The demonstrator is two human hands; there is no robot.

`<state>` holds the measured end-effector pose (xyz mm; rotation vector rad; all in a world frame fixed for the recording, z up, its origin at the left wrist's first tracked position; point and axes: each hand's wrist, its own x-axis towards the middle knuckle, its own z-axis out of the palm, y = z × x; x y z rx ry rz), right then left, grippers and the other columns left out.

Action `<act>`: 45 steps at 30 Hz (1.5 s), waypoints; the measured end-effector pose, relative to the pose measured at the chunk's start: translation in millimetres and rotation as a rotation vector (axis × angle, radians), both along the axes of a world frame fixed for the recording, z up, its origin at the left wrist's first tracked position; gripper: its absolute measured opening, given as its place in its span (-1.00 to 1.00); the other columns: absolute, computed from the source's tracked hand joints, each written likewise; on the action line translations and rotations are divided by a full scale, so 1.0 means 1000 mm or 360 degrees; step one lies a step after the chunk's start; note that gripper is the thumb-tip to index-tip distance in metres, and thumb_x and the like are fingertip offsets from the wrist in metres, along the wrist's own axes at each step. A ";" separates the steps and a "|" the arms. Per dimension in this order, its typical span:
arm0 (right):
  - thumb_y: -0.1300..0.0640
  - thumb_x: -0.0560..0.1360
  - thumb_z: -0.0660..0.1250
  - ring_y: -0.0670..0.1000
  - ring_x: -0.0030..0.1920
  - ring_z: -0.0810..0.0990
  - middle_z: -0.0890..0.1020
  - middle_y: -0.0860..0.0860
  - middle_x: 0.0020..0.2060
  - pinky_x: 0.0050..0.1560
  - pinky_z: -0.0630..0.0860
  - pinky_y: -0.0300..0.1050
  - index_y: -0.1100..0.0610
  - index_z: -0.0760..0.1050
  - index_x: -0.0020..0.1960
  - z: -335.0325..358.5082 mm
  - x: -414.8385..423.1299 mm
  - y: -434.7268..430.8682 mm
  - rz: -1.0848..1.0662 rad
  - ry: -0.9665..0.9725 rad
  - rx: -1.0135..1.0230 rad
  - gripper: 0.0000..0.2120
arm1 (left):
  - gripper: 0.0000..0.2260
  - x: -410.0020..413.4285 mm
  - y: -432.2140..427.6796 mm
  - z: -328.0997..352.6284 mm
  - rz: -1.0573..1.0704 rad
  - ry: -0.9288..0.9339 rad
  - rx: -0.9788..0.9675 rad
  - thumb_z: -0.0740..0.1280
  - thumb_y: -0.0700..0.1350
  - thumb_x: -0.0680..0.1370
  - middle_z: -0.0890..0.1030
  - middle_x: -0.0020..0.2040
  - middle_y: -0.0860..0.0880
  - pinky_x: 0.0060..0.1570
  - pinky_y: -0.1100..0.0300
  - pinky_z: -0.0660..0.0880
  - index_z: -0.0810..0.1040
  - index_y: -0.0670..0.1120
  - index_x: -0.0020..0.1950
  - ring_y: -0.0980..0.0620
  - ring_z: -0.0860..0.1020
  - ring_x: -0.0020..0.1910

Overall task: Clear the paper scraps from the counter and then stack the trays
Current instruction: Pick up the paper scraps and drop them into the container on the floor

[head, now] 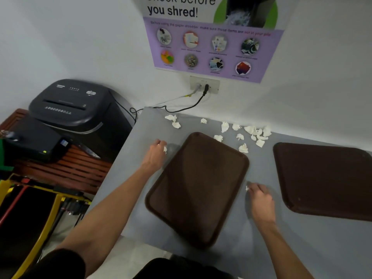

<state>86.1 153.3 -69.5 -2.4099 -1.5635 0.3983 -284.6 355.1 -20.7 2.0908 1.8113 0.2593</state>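
Your left hand curls over one paper scrap and hides most of it. At your right hand only a sliver of a second scrap shows, and you cannot tell whether the fingertips pinch it. At 3 o'clock the right tray runs off the edge. At 12 o'clock the poster is cut off on top, its icon captions too small to read. The shredder markings at 10 o'clock are illegible.
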 end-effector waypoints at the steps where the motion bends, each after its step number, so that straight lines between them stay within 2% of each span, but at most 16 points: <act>1: 0.37 0.57 0.36 0.28 -0.02 0.65 0.62 0.19 0.00 -0.06 0.64 0.14 0.25 0.60 0.08 0.000 -0.003 -0.003 0.0007 -0.0014 -0.0004 -0.88 | -0.75 0.002 0.002 -0.007 -0.0044 0.0029 -0.0017 0.34 -0.25 0.61 0.53 0.27 -0.20 0.20 -0.05 0.51 0.57 -0.18 0.29 -0.25 0.56 0.17; 3: 0.40 0.54 0.40 0.28 -0.02 0.66 0.63 0.20 0.00 -0.09 0.64 0.15 0.26 0.60 0.09 0.002 -0.006 -0.009 0.0036 -0.0058 -0.0015 -0.85 | -0.72 0.004 0.002 -0.026 -0.0117 0.0080 -0.0033 0.32 -0.35 0.57 0.55 0.23 -0.22 0.24 -0.08 0.49 0.62 -0.18 0.25 -0.28 0.53 0.20; 6: 0.40 0.51 0.44 0.26 0.03 0.66 0.64 0.19 0.03 -0.08 0.64 0.12 0.24 0.61 0.15 0.006 -0.012 -0.019 0.0074 -0.0118 -0.0066 -0.76 | -0.62 0.011 -0.005 -0.047 -0.0093 0.0096 -0.0040 0.29 -0.37 0.55 0.49 0.17 -0.16 0.24 -0.11 0.51 0.59 -0.08 0.31 -0.25 0.53 0.15; 12: 0.49 0.34 0.51 0.25 -0.01 0.66 0.63 0.20 0.01 -0.14 0.67 0.11 0.28 0.63 0.11 0.008 -0.023 -0.039 0.0137 -0.0233 -0.0152 -0.64 | -0.66 0.015 -0.013 -0.033 -0.0060 0.0033 -0.0055 0.33 -0.37 0.54 0.55 0.12 -0.18 0.20 -0.09 0.54 0.64 -0.05 0.21 -0.25 0.55 0.17; 17: 0.45 0.45 0.42 0.25 -0.01 0.64 0.62 0.16 -0.01 -0.06 0.65 0.09 0.22 0.61 0.08 0.010 -0.026 -0.052 0.0069 -0.0041 -0.0122 -0.74 | -0.79 0.021 -0.048 0.000 0.0091 -0.0051 0.0163 0.33 -0.25 0.60 0.61 0.22 -0.14 0.16 -0.10 0.53 0.63 -0.06 0.19 -0.21 0.45 0.31; 20: 0.42 0.50 0.36 0.23 -0.04 0.65 0.63 0.11 -0.05 -0.01 0.62 0.04 0.13 0.64 0.02 0.018 -0.031 -0.064 -0.0063 0.0194 0.0048 -0.76 | -0.84 0.023 -0.083 0.017 0.0138 -0.0251 0.0267 0.37 -0.25 0.59 0.63 0.15 -0.14 0.18 -0.04 0.51 0.64 -0.09 0.15 -0.17 0.51 0.23; 22: 0.41 0.54 0.36 0.22 -0.01 0.64 0.65 0.12 -0.04 0.04 0.60 0.01 0.15 0.66 0.04 0.028 -0.040 -0.079 -0.0008 0.0289 0.0187 -0.78 | -0.83 0.022 -0.115 0.024 0.0173 -0.0388 0.0277 0.40 -0.27 0.58 0.63 0.10 -0.09 0.09 0.05 0.55 0.65 -0.08 0.14 -0.08 0.60 0.02; 25: 0.36 0.58 0.39 0.14 0.01 0.64 0.67 0.11 -0.01 0.06 0.46 -0.20 0.18 0.68 0.08 0.041 -0.051 -0.100 0.0095 0.0394 0.0355 -0.84 | -0.80 0.019 -0.170 0.028 0.0290 -0.0524 0.0294 0.41 -0.30 0.56 0.64 0.03 -0.02 -0.04 0.17 0.55 0.67 -0.04 0.10 0.02 0.60 -0.19; 27: 0.34 0.56 0.43 0.11 -0.06 0.65 0.67 0.06 -0.06 0.01 0.39 -0.28 0.14 0.69 0.03 0.046 -0.060 -0.116 0.0151 0.0448 0.0441 -0.86 | -0.78 0.017 -0.211 0.029 0.0388 -0.0572 0.0327 0.42 -0.32 0.54 0.66 0.02 -0.02 -0.03 0.24 0.52 0.68 -0.04 0.09 0.02 0.62 -0.18; 29: 0.31 0.55 0.45 0.07 -0.08 0.65 0.67 0.03 -0.07 0.00 0.44 -0.23 0.11 0.69 0.01 0.051 -0.069 -0.125 0.0215 0.0500 0.0506 -0.87 | -0.78 0.017 -0.242 0.033 0.0451 -0.0621 0.0326 0.42 -0.31 0.54 0.67 0.03 -0.01 -0.01 0.25 0.52 0.69 -0.03 0.09 0.03 0.63 -0.15; 31: 0.28 0.56 0.46 0.01 -0.09 0.64 0.67 0.00 -0.06 0.01 0.46 -0.25 0.08 0.70 0.02 0.058 -0.081 -0.146 0.0349 0.0559 0.0559 -0.87 | -0.80 0.014 -0.288 0.035 0.0501 -0.0632 0.0331 0.43 -0.28 0.55 0.68 0.05 0.00 -0.01 0.37 0.47 0.69 -0.03 0.10 0.07 0.65 -0.11; 35: 0.21 0.57 0.47 -0.13 -0.16 0.63 0.69 -0.06 -0.07 -0.05 0.37 -0.52 0.00 0.69 0.03 0.059 -0.108 -0.197 0.0537 0.0691 0.0437 -0.88 | -0.81 0.004 -0.387 0.023 0.0661 -0.0665 0.0288 0.46 -0.24 0.54 0.69 0.04 0.04 -0.04 0.47 0.45 0.70 -0.01 0.10 0.13 0.66 -0.10; 37: 0.20 0.57 0.47 -0.20 -0.16 0.62 0.70 -0.10 -0.08 -0.05 0.35 -0.58 -0.03 0.68 0.02 0.056 -0.125 -0.229 0.0589 0.0769 0.0346 -0.87 | -0.82 -0.003 -0.435 0.012 0.0732 -0.0686 0.0225 0.46 -0.22 0.54 0.70 0.03 0.06 -0.04 0.41 0.53 0.69 0.00 0.10 0.17 0.65 -0.10; 39: 0.16 0.58 0.47 -0.22 -0.12 0.64 0.69 -0.15 -0.06 -0.05 0.41 -0.54 -0.07 0.67 0.04 0.051 -0.140 -0.259 0.0614 0.0821 0.0229 -0.87 | -0.83 -0.013 -0.477 0.000 0.0806 -0.0720 0.0159 0.45 -0.18 0.56 0.69 0.02 0.09 -0.05 0.33 0.59 0.69 0.01 0.12 0.24 0.63 -0.09; 42: 0.11 0.60 0.45 -0.21 -0.10 0.64 0.66 -0.16 -0.04 -0.06 0.49 -0.49 -0.08 0.67 0.06 0.040 -0.164 -0.304 0.0676 0.0876 0.0096 -0.90 | -0.85 -0.032 -0.533 -0.016 0.0904 -0.0720 0.0079 0.45 -0.15 0.57 0.68 0.02 0.13 -0.08 0.45 0.54 0.69 0.03 0.12 0.32 0.60 -0.08; 45: 0.11 0.60 0.46 -0.24 -0.08 0.63 0.67 -0.18 -0.04 -0.05 0.52 -0.47 -0.06 0.67 0.08 0.028 -0.190 -0.343 0.0708 0.0931 -0.0029 -0.90 | -0.85 -0.055 -0.580 -0.031 0.0993 -0.0708 0.0034 0.46 -0.15 0.55 0.68 0.00 0.12 -0.06 0.32 0.60 0.69 0.04 0.09 0.27 0.62 -0.11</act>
